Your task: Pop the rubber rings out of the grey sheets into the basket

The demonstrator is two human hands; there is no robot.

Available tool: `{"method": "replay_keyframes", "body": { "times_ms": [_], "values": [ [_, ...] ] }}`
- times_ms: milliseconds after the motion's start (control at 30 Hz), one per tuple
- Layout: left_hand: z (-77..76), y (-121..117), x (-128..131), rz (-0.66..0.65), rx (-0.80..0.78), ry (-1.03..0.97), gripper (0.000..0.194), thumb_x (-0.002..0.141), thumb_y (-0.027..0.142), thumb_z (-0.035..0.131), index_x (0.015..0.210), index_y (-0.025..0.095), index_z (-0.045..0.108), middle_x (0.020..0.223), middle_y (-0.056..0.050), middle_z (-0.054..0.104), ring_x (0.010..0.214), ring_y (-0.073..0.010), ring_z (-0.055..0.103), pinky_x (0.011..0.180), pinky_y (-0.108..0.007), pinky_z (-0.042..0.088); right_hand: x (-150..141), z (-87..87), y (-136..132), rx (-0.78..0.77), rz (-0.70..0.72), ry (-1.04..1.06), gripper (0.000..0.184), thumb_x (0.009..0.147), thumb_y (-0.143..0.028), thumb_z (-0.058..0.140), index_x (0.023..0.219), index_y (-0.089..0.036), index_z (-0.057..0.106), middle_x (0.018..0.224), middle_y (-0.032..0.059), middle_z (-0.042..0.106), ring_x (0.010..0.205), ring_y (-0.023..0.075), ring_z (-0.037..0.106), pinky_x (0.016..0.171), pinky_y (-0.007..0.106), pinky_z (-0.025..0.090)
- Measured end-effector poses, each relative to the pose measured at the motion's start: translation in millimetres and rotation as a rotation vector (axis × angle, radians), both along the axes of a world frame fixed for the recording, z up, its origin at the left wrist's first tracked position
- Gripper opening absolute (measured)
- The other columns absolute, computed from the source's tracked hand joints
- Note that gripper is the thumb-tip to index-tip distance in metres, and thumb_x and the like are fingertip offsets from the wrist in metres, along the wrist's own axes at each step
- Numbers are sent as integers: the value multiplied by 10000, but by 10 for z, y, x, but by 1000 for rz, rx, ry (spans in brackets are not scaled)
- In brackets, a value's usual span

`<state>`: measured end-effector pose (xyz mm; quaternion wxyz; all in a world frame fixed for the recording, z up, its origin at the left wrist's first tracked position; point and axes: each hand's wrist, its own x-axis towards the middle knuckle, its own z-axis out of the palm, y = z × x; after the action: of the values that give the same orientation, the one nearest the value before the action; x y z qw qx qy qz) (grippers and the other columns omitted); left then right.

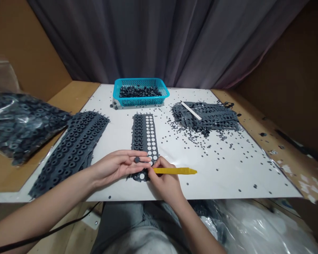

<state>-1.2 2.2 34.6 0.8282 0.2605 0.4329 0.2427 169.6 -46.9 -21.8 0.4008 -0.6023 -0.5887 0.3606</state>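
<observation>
My left hand (119, 167) lies flat with its fingers stretched over the lower end of a dark grey rubber strip (144, 137). A small dark rubber piece (137, 159) sits on those fingers. White round dots fill part of the strip, beside rows of raised rubber rings. My right hand (163, 176) grips a yellow flat-bladed tool (175, 171), its tip pointing right over the white board (228, 176). The hands partly hide the strip's lower end.
A teal plastic basket (140, 91) of dark rubber pieces stands at the board's far edge. A ringed rubber sheet (71, 148) lies left, next to a bulging plastic bag (18, 123). A stack of rubber sheets (205, 116) with a white stick (190, 110) lies right, among scattered dark bits.
</observation>
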Motion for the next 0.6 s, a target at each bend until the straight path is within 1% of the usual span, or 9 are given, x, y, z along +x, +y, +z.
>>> {"method": "replay_keyframes", "body": {
  "times_ms": [133, 267, 333, 433, 600],
  "values": [
    [30, -49, 13, 2, 59, 56, 345, 791, 39, 496, 1115, 78, 609, 1139, -156, 643, 1082, -215, 592, 936, -258, 483, -4, 1, 0, 0, 2, 9, 214, 763, -246, 534, 606, -207, 394, 490, -62, 417, 449, 95, 404, 481, 223, 308],
    [41, -104, 19, -14, 162, 113, 289, 842, 189, 555, 1117, 126, 618, 1165, -135, 634, 1092, -214, 586, 952, -283, 471, -6, 3, -3, -3, 4, 8, 209, 763, -248, 538, 609, -206, 404, 490, -60, 423, 447, 96, 406, 477, 225, 306],
    [47, -136, 19, -33, 255, 134, 319, 846, 255, 568, 1141, 142, 608, 1169, -133, 631, 1090, -218, 587, 953, -299, 467, -6, 6, -2, -11, -1, 4, 205, 759, -249, 541, 609, -206, 407, 489, -59, 428, 448, 98, 409, 474, 225, 307],
    [58, -186, 26, -41, 416, 220, 355, 832, 299, 576, 1152, 147, 604, 1137, -132, 647, 1035, -225, 616, 900, -317, 497, -5, 13, 1, -22, -6, 7, 210, 754, -255, 543, 600, -206, 410, 486, -55, 440, 450, 100, 417, 470, 224, 309],
    [67, -265, 29, -54, 747, 470, 322, 809, 250, 561, 1111, 162, 631, 1013, -96, 693, 898, -209, 661, 794, -292, 530, 1, 19, -5, -30, -3, 2, 207, 752, -261, 545, 599, -205, 416, 486, -51, 450, 454, 104, 425, 474, 226, 312]
  ]
}}
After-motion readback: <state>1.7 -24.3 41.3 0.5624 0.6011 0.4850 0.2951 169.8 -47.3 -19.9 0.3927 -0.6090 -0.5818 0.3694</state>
